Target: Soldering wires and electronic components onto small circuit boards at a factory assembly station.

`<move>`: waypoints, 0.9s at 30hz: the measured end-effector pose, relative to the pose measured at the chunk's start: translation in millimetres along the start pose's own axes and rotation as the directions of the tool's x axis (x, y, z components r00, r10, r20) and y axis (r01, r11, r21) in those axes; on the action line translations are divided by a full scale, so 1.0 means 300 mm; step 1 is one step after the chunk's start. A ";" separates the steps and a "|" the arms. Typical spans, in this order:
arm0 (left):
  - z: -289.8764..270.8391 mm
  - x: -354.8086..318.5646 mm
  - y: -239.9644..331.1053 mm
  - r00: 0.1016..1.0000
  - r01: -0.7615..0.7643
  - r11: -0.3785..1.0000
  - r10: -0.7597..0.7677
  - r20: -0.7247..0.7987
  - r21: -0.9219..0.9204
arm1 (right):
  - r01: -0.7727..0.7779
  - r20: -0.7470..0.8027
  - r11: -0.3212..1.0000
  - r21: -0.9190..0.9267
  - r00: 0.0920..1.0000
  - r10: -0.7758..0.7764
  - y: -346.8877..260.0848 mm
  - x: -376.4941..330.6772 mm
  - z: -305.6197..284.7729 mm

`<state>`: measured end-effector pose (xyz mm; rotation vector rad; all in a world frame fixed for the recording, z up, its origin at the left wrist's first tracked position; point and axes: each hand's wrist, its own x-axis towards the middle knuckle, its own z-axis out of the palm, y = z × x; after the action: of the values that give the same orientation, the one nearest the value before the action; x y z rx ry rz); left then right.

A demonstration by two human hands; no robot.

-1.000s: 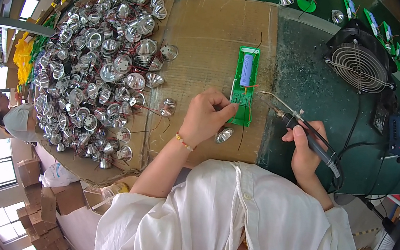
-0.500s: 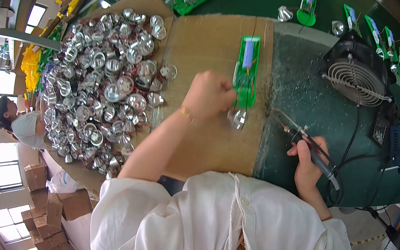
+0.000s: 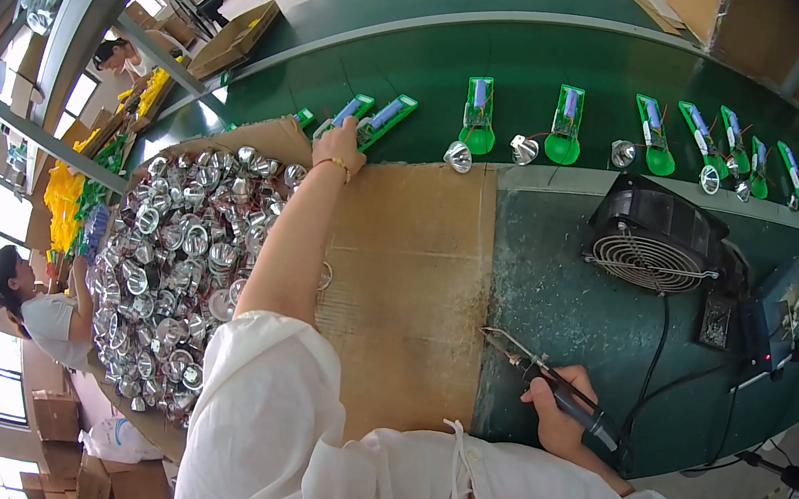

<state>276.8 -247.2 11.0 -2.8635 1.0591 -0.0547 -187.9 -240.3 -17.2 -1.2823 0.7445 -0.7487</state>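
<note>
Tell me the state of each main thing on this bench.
Left hand: at a green casing, grip unclear
Right hand: closed around the soldering iron
Soldering iron: held, tip clear of the casings
Green casings: nearer ones open, batteries showing
Reflector cups: most heaped loosely
Fan: spinning or not, unclear
Blue box: red light showing
</note>
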 end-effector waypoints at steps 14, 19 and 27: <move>-0.188 -0.830 0.163 0.932 -0.340 0.881 0.362 0.006 -0.329 | 0.003 0.012 0.999 -0.050 1.000 -0.003 0.004 -0.012 0.006; -0.162 -1.078 0.253 0.978 -0.210 0.842 0.183 -0.104 -0.497 | 0.066 -0.024 0.995 -0.074 0.997 -0.068 0.005 -0.018 0.000; -0.067 -1.367 0.014 0.985 0.166 0.609 -0.133 0.106 -0.776 | 0.113 -0.018 0.993 -0.040 0.993 -0.114 0.029 -0.023 0.001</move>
<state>-38.5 15.1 29.2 -3.7016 0.9980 0.6187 -191.0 -233.4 -25.5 -1.3632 0.7097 -0.8431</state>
